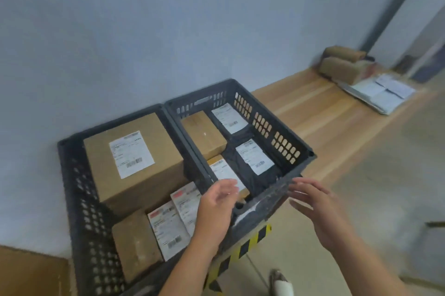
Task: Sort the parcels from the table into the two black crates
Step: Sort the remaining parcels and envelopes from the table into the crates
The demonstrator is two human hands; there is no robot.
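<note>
Two black crates stand side by side against the wall. The left crate point(72, 175) holds a large labelled cardboard box point(134, 160), a smaller box point(134, 242) and white-labelled parcels point(173, 218). The right crate point(284, 141) holds a brown box point(202, 134) and black bags with white labels point(255, 156). My left hand point(216, 206) hovers over the near rim between the crates, fingers relaxed, holding nothing. My right hand point(317, 209) floats just past the right crate's near corner, fingers straight and empty.
A long wooden table point(313, 107) runs right along the wall. At its far end lie brown parcels point(342, 64) and flat white mailers point(380, 93). Yellow-black hazard tape point(243, 247) marks the edge below the crates. A cardboard surface point(29, 271) shows at lower left.
</note>
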